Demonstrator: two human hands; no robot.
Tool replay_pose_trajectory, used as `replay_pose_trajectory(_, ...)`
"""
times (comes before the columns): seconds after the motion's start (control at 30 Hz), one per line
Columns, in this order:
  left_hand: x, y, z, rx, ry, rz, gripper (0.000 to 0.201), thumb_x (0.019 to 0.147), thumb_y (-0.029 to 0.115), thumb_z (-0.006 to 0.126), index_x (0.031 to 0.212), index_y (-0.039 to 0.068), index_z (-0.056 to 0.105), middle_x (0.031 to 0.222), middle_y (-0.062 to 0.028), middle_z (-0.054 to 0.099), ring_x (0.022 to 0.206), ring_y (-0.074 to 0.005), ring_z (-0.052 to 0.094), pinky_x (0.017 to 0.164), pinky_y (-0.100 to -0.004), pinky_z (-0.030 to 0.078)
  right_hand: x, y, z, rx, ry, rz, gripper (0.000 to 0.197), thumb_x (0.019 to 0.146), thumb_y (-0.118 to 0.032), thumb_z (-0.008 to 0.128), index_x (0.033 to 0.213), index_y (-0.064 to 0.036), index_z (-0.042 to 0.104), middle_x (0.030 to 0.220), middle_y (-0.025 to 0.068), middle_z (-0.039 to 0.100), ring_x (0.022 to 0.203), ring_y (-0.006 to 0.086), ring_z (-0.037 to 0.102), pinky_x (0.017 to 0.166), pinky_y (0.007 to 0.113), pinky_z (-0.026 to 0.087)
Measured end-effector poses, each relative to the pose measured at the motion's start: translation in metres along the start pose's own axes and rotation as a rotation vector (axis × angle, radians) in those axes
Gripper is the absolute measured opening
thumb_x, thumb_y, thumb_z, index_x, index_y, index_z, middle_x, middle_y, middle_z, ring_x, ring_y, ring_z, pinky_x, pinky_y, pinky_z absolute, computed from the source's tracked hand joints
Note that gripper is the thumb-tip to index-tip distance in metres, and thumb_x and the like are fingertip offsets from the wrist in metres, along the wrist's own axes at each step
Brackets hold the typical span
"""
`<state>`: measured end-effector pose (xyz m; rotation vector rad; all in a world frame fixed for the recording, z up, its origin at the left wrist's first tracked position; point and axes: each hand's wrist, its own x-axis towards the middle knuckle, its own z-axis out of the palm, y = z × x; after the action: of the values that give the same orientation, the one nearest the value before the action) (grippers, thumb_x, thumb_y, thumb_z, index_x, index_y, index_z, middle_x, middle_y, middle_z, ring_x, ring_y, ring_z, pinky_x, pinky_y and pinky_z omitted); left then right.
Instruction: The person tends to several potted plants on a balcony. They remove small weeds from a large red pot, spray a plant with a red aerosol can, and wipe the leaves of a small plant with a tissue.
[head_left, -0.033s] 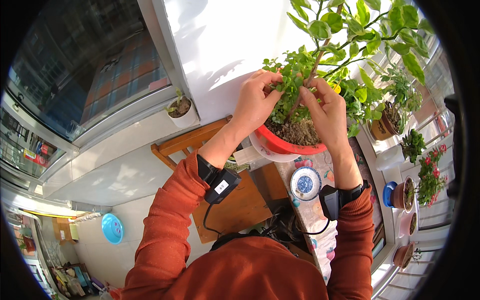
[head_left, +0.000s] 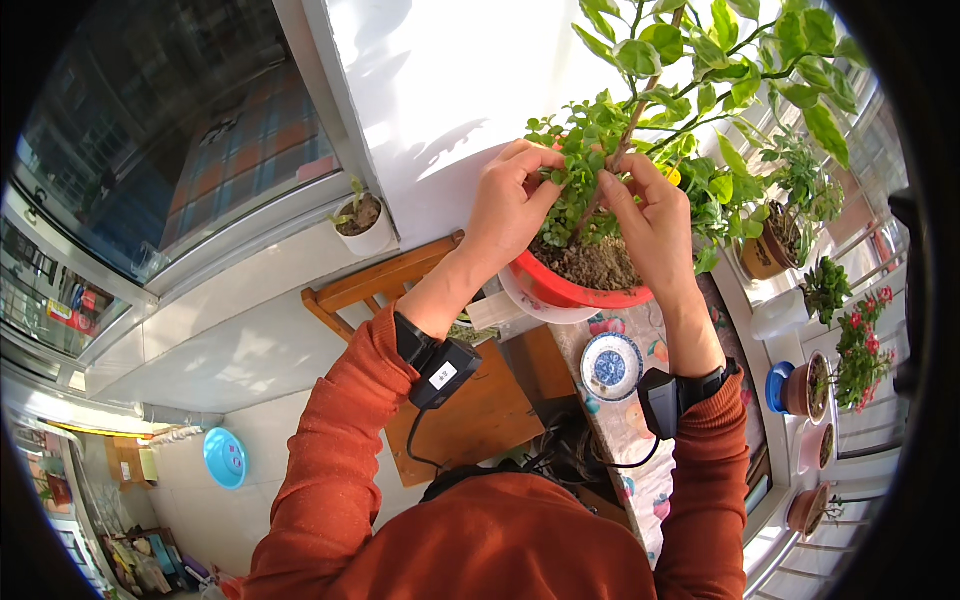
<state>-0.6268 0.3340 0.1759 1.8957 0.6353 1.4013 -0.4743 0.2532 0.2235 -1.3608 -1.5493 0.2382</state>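
Both hands work in the foliage of a green plant (head_left: 590, 175) that grows from a red pot (head_left: 575, 290), and the pot serves as the landmark here. The left hand (head_left: 510, 205) comes in from the pot's left side, its fingers (head_left: 548, 160) pinched narrow on a small leafy sprig above the soil. The right hand (head_left: 650, 220) reaches over the pot's right rim, its fingers (head_left: 610, 190) closed together on the thin brown stem near the middle of the plant (the tips are partly hidden among leaves). The two hands stand close, nearly touching, above the brown soil.

The pot sits on a white saucer (head_left: 525, 300) at the far end of a flower-patterned surface (head_left: 640, 340). Just in front of the pot, on that surface, lies a small blue and white dish (head_left: 611, 366). To the pot's left and lower down stands a wooden chair (head_left: 400, 285); farther left, on the window ledge, is a small white pot (head_left: 365, 225) with a tiny seedling. To the red pot's right, a row of other potted plants (head_left: 820, 290) lines the sill, one with red flowers (head_left: 865, 340). Each wrist carries a black device (head_left: 440, 370) with a cable, over orange sleeves.
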Motion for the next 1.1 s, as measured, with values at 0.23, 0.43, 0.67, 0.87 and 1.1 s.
replay_pose_trajectory(0.23, -0.005, 0.004, -0.008, 0.411, 0.015, 0.413, 0.026, 0.070, -0.006, 0.066, 0.092, 0.007, 0.067, 0.115, -0.0046, 0.058, 0.085, -0.0190, 0.064, 0.071, -0.0287, 0.055, 0.009, 0.011, 0.015, 0.097, 0.053, -0.163, 0.012, 0.092, -0.008, 0.058, 0.099, 0.0019, 0.058, 0.077, 0.0055, 0.060, 0.069, 0.0137, 0.057, 0.059, 0.024, 0.045)
replay_pose_trajectory(0.43, 0.004, 0.011, -0.018, 0.665, 0.013, 0.688, 0.024, 0.067, 0.001, 0.071, 0.089, 0.009, 0.067, 0.124, -0.0030, 0.057, 0.084, -0.0179, 0.062, 0.072, -0.0298, 0.052, 0.006, 0.006, 0.006, 0.245, -0.068, 0.000, 0.016, 0.097, -0.012, 0.053, 0.105, 0.0021, 0.055, 0.079, 0.0039, 0.059, 0.073, 0.0081, 0.053, 0.064, 0.025, 0.046)
replay_pose_trajectory(0.67, 0.016, 0.016, -0.024, 0.798, -0.024, 0.912, 0.008, 0.073, 0.010, 0.066, 0.080, 0.006, 0.065, 0.132, -0.0032, 0.054, 0.078, -0.0154, 0.058, 0.067, -0.0276, 0.046, 0.015, 0.000, 0.000, 0.065, -0.126, -0.047, 0.019, 0.097, -0.016, 0.053, 0.105, 0.0011, 0.056, 0.075, 0.0090, 0.059, 0.071, 0.0128, 0.055, 0.066, 0.031, 0.046)
replay_pose_trajectory(0.87, 0.018, 0.021, -0.028, 0.805, -0.155, 0.785, 0.004, 0.077, 0.010, 0.061, 0.080, 0.008, 0.061, 0.132, -0.0036, 0.053, 0.089, -0.0178, 0.059, 0.076, -0.0319, 0.048, 0.011, 0.001, -0.001, 0.061, -0.105, -0.033, 0.018, 0.096, -0.016, 0.054, 0.104, 0.0003, 0.057, 0.080, 0.0093, 0.063, 0.072, 0.0141, 0.057, 0.066, 0.031, 0.046)
replay_pose_trajectory(1.1, 0.020, 0.011, -0.025, 0.686, -0.041, 0.705, 0.014, 0.075, 0.006, 0.067, 0.087, 0.007, 0.062, 0.110, -0.0030, 0.059, 0.082, -0.0220, 0.062, 0.069, -0.0332, 0.051, -0.005, 0.010, -0.011, 0.123, 0.095, -0.097, 0.013, 0.092, -0.013, 0.062, 0.095, 0.0004, 0.063, 0.082, -0.0001, 0.062, 0.073, 0.0066, 0.054, 0.065, 0.023, 0.045)
